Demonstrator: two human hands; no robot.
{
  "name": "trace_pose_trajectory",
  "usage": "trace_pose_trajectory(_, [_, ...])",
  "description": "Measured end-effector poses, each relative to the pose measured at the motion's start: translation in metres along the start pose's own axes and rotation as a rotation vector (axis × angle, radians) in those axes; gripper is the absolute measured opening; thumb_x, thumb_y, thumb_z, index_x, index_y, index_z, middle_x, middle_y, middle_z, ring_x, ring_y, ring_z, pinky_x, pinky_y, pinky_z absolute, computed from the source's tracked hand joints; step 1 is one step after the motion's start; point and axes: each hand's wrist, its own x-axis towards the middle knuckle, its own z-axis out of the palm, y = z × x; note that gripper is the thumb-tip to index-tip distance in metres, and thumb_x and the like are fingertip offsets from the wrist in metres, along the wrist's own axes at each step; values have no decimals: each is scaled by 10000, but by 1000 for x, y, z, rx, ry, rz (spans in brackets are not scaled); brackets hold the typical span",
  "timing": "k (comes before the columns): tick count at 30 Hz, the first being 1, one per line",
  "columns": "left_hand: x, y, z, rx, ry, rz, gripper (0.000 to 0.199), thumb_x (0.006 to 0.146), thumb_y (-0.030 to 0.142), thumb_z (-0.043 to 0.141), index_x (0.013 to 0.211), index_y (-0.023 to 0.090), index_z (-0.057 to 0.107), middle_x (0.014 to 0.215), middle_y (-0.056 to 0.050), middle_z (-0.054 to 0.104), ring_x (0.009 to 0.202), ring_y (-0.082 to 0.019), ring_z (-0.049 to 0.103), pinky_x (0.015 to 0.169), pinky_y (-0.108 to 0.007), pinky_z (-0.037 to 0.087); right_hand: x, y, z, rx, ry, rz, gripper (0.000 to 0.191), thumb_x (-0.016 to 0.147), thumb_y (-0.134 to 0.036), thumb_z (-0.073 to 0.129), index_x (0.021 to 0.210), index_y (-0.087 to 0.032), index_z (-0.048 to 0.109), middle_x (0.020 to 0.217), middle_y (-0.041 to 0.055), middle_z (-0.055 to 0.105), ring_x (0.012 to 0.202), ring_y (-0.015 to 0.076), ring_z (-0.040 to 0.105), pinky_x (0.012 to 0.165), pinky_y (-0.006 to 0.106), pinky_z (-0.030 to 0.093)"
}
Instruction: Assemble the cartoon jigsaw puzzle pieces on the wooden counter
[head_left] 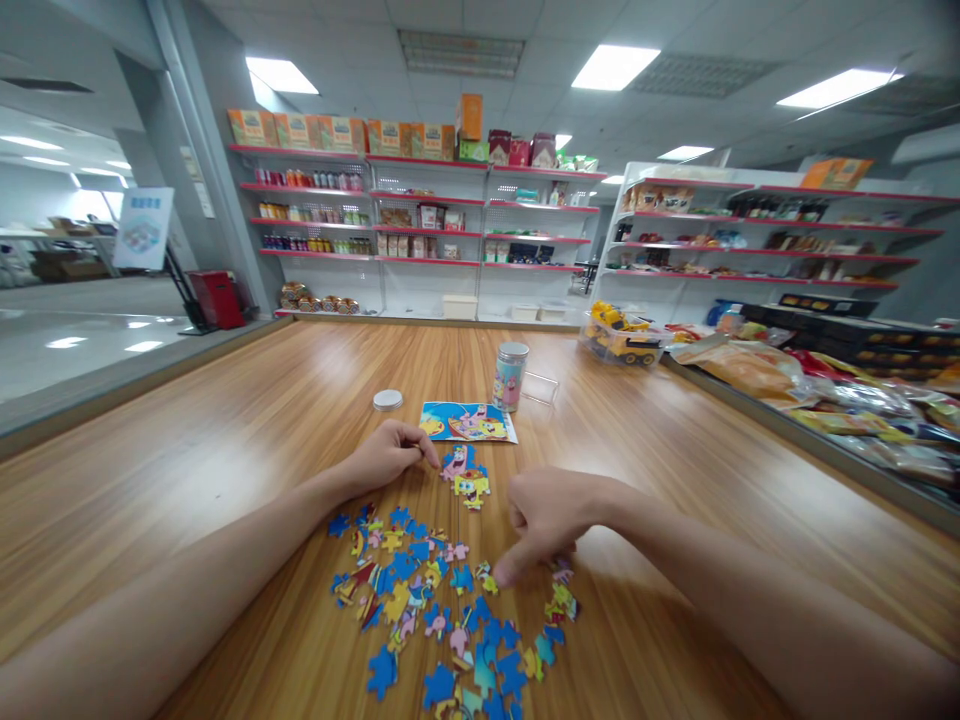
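Observation:
On the wooden table my left hand (390, 455) rests with its fingers loosely bent. Its index finger reaches to the left edge of a small joined puzzle section (466, 478) showing a pink and a yellow cartoon figure. My right hand (553, 512) hovers palm down over the loose jigsaw pieces (401, 565). Its thumb points down beside a small yellow piece (489, 582), apart from the curled fingers; I cannot tell whether it touches. Loose pieces, mostly blue, with some yellow and pink, lie spread between my forearms. Beyond the joined section lies a picture sheet (466, 422).
A cartoon-printed tin (510, 378) stands by the sheet's right corner, its round lid (388, 400) farther left. A clear tub of yellow toy trucks (624, 335) is at the back right. Packaged snacks (757, 375) lie beyond the right edge. Stocked shelves (427, 197) line the back.

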Motion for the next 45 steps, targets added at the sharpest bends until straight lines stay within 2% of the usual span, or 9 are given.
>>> trace_pose_trajectory(2, [0, 0, 0, 0, -2, 0, 224, 699, 160, 514, 687, 136, 737, 720, -49, 729, 704, -176, 650, 697, -269, 473, -6, -2, -1, -23, -81, -8, 716, 554, -877, 601, 511, -162, 595, 516, 21, 597, 465, 126, 524, 484, 246, 366])
trace_pose_trajectory(6, [0, -1, 0, -2, -3, -2, 224, 684, 157, 513, 683, 136, 736, 714, -47, 726, 699, -175, 647, 686, -265, 470, -11, -12, 7, -187, 109, 20, 800, 443, -945, 560, 522, -152, 629, 467, 23, 543, 433, 136, 493, 463, 256, 332])
trace_pose_trajectory(11, [0, -2, 0, -2, -2, -8, 229, 678, 153, 505, 685, 136, 733, 719, -49, 727, 698, -171, 643, 685, -260, 467, -9, -14, 9, -178, 80, 0, 726, 562, -874, 582, 510, -152, 642, 464, 23, 552, 407, 129, 489, 462, 253, 338])
trace_pose_trajectory(16, [0, 0, 0, -2, -1, -11, 229, 666, 152, 504, 679, 140, 732, 720, -47, 730, 713, -182, 651, 702, -274, 473, -8, -17, 13, -257, 244, 30, 855, 576, -938, 478, 650, -120, 717, 513, 79, 583, 435, 173, 518, 446, 270, 330])
trace_pose_trajectory(21, [0, 3, 0, -6, -2, -11, 232, 660, 152, 502, 676, 141, 733, 712, -43, 729, 701, -178, 646, 694, -269, 466, -10, -23, 20, -272, 275, 23, 998, 525, -1017, 352, 710, -111, 728, 541, 103, 588, 448, 188, 522, 441, 277, 334])
trace_pose_trajectory(25, [-1, 2, 0, -13, -9, -11, 235, 659, 151, 497, 673, 138, 732, 710, -45, 728, 695, -172, 641, 688, -261, 458, -12, -27, 25, -323, 321, 14, 972, 537, -1011, 354, 670, -120, 719, 496, 78, 545, 426, 171, 500, 436, 266, 319])
trace_pose_trajectory(32, [0, -1, 0, -16, -10, -6, 240, 661, 144, 495, 683, 137, 733, 723, -51, 731, 712, -181, 649, 708, -272, 464, -9, -34, 28, -348, 335, 57, 992, 628, -992, 245, 645, -123, 723, 480, 94, 534, 434, 190, 507, 446, 291, 335])
trace_pose_trajectory(41, [0, -3, 0, -7, -9, -9, 227, 672, 159, 503, 686, 138, 729, 722, -47, 727, 715, -181, 646, 707, -272, 462, -16, -23, 19, -265, 204, -28, 918, 429, -1005, 450, 588, -136, 698, 428, 20, 480, 365, 125, 428, 419, 249, 320])
trace_pose_trajectory(45, [0, -5, -1, -4, -8, -15, 235, 666, 157, 500, 688, 133, 732, 713, -43, 723, 689, -171, 632, 679, -263, 449, -14, -28, 23, -288, 292, 5, 942, 487, -999, 412, 638, -124, 726, 447, 35, 508, 386, 135, 449, 425, 245, 312])
